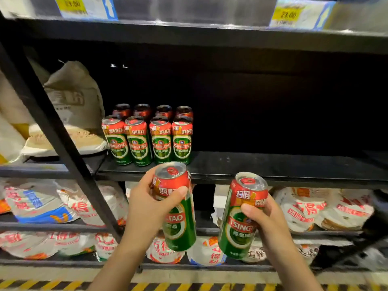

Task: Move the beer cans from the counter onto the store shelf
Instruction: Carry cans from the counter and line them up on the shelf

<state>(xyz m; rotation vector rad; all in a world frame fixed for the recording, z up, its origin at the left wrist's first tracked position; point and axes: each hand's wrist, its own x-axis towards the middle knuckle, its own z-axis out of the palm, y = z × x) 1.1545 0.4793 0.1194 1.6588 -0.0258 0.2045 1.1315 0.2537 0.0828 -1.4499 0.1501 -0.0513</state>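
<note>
Beer cans [147, 139] stand up on the shelf [273, 164]. Just below its edge, the left hand [147, 206] holds one tipped can [178, 217], nearer them; the right hand [266, 219] holds another can [241, 217].

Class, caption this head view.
Both hands hold cans before a shelf.

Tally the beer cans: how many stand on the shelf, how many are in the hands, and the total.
Cans on the shelf: 8, in two rows of four
Can in the left hand: 1
Can in the right hand: 1
Total: 10
</note>
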